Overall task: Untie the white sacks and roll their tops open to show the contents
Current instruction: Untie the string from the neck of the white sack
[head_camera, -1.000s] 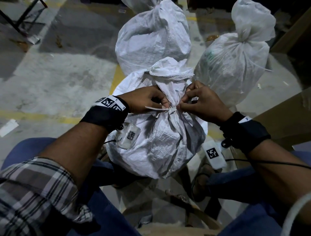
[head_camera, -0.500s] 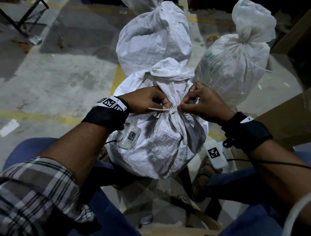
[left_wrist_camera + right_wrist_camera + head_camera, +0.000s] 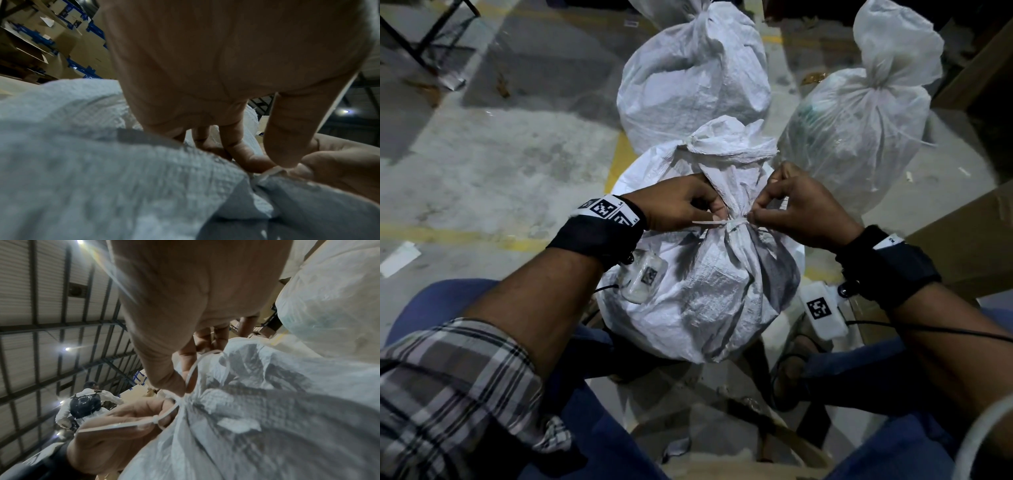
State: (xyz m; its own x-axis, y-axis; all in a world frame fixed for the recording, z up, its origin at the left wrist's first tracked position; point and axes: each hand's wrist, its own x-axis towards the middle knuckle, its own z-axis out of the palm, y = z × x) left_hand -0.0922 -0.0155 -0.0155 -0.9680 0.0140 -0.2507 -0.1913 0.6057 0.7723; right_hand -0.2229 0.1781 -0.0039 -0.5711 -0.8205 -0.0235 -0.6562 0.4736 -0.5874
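A white woven sack (image 3: 702, 294) stands between my knees, its neck cinched by a thin white tie (image 3: 734, 224). My left hand (image 3: 681, 202) grips the neck from the left, thumb pressed against the tie's knot, and the tie's loose tail (image 3: 705, 223) sticks out leftward over its fingers. From the right, my right hand (image 3: 791, 209) pinches the tie at the knot with thumb and forefinger. In the right wrist view the tie (image 3: 191, 374) loops up beside the thumb above the sack (image 3: 267, 418). The left wrist view shows curled fingers (image 3: 236, 146) on sack cloth (image 3: 102, 162).
Two more tied white sacks stand behind, one (image 3: 695, 72) straight ahead and one (image 3: 859, 113) to the right. A cardboard box (image 3: 969, 240) lies at the right. The concrete floor (image 3: 500, 154) has yellow lines. Another person (image 3: 86, 404) appears far off in the right wrist view.
Both hands stay at the sack's neck; the right hand's fingers have shifted slightly on the tie. The knot still looks tight.
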